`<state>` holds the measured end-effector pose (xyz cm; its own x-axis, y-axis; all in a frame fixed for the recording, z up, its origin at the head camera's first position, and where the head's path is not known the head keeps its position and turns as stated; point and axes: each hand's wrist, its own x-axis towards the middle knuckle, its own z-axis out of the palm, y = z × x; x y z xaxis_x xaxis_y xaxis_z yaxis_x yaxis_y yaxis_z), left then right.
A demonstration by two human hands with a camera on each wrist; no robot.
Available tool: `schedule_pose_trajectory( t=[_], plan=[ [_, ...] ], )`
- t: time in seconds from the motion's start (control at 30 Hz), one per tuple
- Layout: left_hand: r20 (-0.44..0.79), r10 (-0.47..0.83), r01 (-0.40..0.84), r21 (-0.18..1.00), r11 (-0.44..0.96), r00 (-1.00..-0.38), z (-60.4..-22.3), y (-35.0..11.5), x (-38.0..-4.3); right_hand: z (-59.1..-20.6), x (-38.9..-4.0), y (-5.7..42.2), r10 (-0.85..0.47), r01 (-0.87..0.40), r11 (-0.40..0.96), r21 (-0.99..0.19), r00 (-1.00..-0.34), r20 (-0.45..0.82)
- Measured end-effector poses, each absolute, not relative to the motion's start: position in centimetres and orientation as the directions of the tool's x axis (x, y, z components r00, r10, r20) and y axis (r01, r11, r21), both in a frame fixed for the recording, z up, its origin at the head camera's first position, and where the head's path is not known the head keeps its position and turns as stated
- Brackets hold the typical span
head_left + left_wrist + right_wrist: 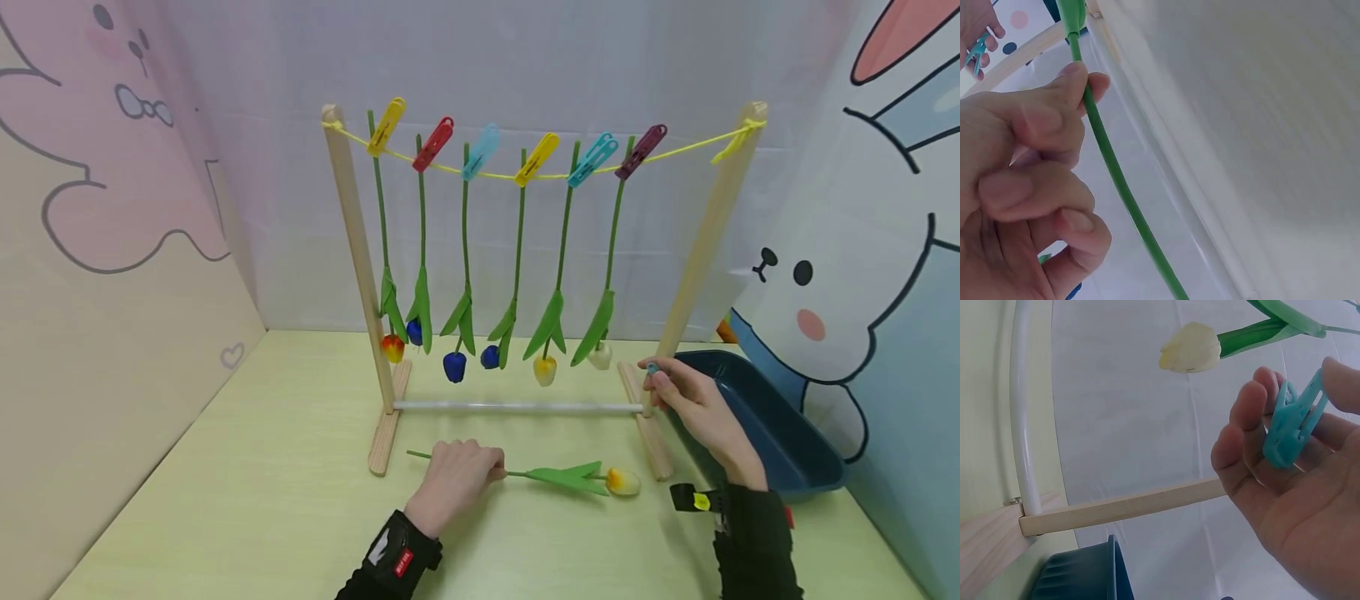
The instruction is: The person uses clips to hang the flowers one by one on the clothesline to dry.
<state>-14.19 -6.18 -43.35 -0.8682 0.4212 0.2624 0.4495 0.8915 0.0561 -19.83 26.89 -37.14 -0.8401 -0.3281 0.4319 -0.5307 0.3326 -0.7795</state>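
Observation:
My left hand [459,482] pinches the green stem [1113,165] of an artificial tulip between thumb and fingertip. Its yellow-white bloom [622,482] points right, low over the table. Beside the rack's right post, my right hand [701,408] holds a light-blue clothespin [1294,422] between thumb and fingers. Several tulips hang head down from a yellow string [491,175], each clipped by a clothespin, such as the red clothespin [433,145] and the purple clothespin [641,152]. Among the hanging blooms are a blue tulip [454,367] and a yellow-white tulip [545,370].
A wooden post [358,258] and a second post [705,233] carry the string, joined low down by a white rod [517,407]. A dark blue basin [813,454] stands at the right, partly behind my right hand. Cartoon-printed panels flank the table [247,500].

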Motion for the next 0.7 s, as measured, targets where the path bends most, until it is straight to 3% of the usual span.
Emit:
schedule_pose_trajectory(
  t=[0.2, 0.33, 0.5, 0.7],
  plan=[
    [0.296, 0.396, 0.438, 0.091, 0.894, -0.869, -43.45, -6.15, -14.45, -37.09, -19.75, 26.94, -0.331, -0.53, 0.328, -0.782, -0.84, 0.43],
    [0.279, 0.355, 0.436, 0.326, 0.839, -0.892, -43.2, -6.19, -14.75, -37.05, -19.71, 26.96, -0.333, -0.531, 0.33, -0.781, -0.839, 0.43],
    [0.29, 0.295, 0.414, 0.628, 0.66, -0.91, -42.82, -6.12, -14.9, -36.99, -19.7, 27.01, -0.334, -0.531, 0.336, -0.778, -0.84, 0.429],
    [0.428, 0.191, 0.468, 0.773, 0.429, -0.883, -42.83, -5.69, -14.68, -37.0, -19.65, 27.05, -0.341, -0.528, 0.33, -0.782, -0.84, 0.423]
  ],
)
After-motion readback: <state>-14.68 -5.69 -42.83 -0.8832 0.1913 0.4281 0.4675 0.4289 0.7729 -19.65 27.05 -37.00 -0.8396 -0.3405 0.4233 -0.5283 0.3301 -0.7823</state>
